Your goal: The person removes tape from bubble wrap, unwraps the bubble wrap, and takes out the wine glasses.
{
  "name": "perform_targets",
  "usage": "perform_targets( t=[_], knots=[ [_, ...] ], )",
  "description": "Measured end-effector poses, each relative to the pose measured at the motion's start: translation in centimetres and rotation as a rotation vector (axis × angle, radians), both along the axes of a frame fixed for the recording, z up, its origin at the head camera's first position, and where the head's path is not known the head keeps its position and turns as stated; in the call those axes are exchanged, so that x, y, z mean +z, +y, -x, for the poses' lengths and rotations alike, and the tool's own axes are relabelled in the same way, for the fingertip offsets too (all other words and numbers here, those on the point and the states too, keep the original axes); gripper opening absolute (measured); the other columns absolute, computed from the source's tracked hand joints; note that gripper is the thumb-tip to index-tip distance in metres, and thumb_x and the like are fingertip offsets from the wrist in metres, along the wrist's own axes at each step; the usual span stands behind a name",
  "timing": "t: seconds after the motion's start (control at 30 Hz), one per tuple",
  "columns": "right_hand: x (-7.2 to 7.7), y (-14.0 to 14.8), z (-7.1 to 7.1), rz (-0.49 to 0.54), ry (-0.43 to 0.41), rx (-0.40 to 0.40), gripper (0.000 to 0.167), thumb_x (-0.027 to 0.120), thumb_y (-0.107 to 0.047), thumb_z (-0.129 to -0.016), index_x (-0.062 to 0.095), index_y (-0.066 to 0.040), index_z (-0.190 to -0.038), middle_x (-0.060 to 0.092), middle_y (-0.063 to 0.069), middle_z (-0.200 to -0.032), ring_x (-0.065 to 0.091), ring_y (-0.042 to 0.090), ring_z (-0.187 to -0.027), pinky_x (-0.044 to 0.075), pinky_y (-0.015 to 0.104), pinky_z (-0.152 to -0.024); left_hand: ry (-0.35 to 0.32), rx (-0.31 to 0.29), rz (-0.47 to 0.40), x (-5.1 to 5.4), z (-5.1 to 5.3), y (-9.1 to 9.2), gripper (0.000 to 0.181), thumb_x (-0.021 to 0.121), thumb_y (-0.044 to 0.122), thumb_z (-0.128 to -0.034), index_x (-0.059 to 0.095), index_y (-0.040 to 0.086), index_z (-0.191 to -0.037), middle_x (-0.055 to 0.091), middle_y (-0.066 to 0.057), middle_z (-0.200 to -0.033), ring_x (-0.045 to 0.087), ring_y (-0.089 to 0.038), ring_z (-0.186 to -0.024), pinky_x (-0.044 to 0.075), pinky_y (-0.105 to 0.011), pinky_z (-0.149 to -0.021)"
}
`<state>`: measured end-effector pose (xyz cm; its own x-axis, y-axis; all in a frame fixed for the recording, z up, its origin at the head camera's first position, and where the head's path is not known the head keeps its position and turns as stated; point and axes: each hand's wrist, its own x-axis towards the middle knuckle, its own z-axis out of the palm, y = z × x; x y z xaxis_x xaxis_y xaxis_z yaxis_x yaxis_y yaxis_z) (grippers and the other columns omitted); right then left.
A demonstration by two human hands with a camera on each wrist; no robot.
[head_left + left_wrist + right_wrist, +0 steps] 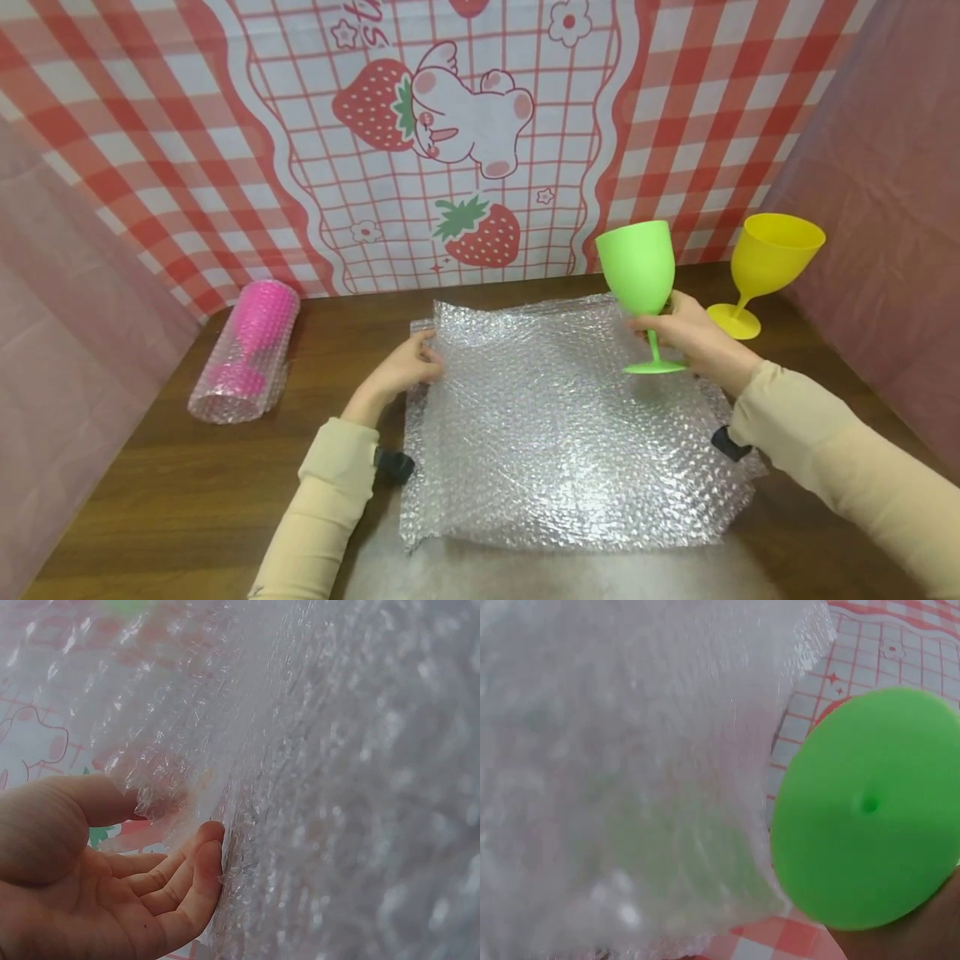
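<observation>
A green plastic goblet (637, 267) is upright in my right hand (693, 337), which grips it around the stem just under the bowl. Its round base (866, 810) fills the right side of the right wrist view and hides most of that hand. Below it lie stacked bubble wrap sheets (555, 425). My left hand (401, 367) is at their left edge. In the left wrist view, the thumb passes behind a raised corner of wrap (161, 776), while loosely bent fingers (199, 889) touch the stack's edge; a gap separates thumb and fingers.
A pink goblet rolled in bubble wrap (247, 350) lies on the brown table (187, 483) at left. A yellow goblet (772, 254) stands at the back right. Behind the table hangs a strawberry-print cloth (465, 150), with pink curtains (877, 217) at both sides.
</observation>
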<state>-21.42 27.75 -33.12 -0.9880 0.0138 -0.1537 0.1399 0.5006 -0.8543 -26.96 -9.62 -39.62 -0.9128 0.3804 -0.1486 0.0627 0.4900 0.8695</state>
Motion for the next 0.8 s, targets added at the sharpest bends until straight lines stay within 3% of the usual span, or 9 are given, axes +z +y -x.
perform_targets(
  t=[0.2, 0.4, 0.5, 0.67, 0.8],
  knots=[
    [0.0, 0.8, -0.1, 0.007, 0.028, -0.013, 0.056, 0.057, -0.022, -0.087, 0.031, 0.006, -0.128, 0.053, 0.011, -0.105, 0.054, 0.008, -0.083, 0.043, 0.026, -0.075, -0.002, 0.002, -0.005, 0.0, 0.0, 0.0, 0.077, 0.058, 0.003, -0.0767, 0.018, 0.0, -0.142, 0.057, -0.013, -0.095, 0.056, -0.017, -0.077, 0.05, -0.026, -0.069],
    [0.0, 1.9, -0.5, 0.059, 0.052, -0.035, 0.038, 0.057, -0.025, -0.088, 0.039, -0.004, -0.114, 0.054, -0.005, -0.087, 0.054, 0.009, -0.079, 0.045, 0.025, -0.071, -0.004, 0.003, -0.011, 0.0, -0.2, 0.0, 0.076, 0.057, 0.003, -0.0764, 0.018, -0.001, -0.142, 0.057, -0.011, -0.092, 0.055, -0.016, -0.076, 0.049, -0.025, -0.067],
    [0.1, 2.6, -0.7, 0.119, 0.067, -0.035, 0.03, 0.058, -0.026, -0.088, 0.041, -0.009, -0.105, 0.054, -0.01, -0.08, 0.054, 0.008, -0.075, 0.046, 0.025, -0.068, -0.007, 0.007, -0.015, 0.0, -0.2, 0.0, 0.077, 0.057, 0.003, -0.076, 0.018, -0.001, -0.142, 0.057, -0.01, -0.091, 0.055, -0.015, -0.074, 0.047, -0.023, -0.064],
    [0.0, 3.9, -1.1, 0.225, 0.085, -0.035, 0.026, 0.059, -0.026, -0.088, 0.042, -0.015, -0.103, 0.052, -0.011, -0.086, 0.053, 0.006, -0.078, 0.046, 0.023, -0.07, -0.008, 0.013, -0.015, 0.1, -0.1, 0.0, 0.077, 0.058, 0.003, -0.0762, 0.018, 0.0, -0.142, 0.057, -0.011, -0.092, 0.055, -0.015, -0.074, 0.047, -0.023, -0.064],
    [-0.3, 4.8, -1.5, 0.358, 0.127, -0.06, 0.025, 0.062, -0.02, -0.086, 0.044, -0.013, -0.101, 0.053, -0.009, -0.083, 0.053, 0.005, -0.075, 0.046, 0.02, -0.067, -0.006, 0.009, -0.011, 0.0, -0.1, 0.0, 0.077, 0.058, 0.004, -0.0768, 0.018, -0.001, -0.142, 0.057, -0.012, -0.094, 0.055, -0.016, -0.074, 0.048, -0.023, -0.065]
  ],
)
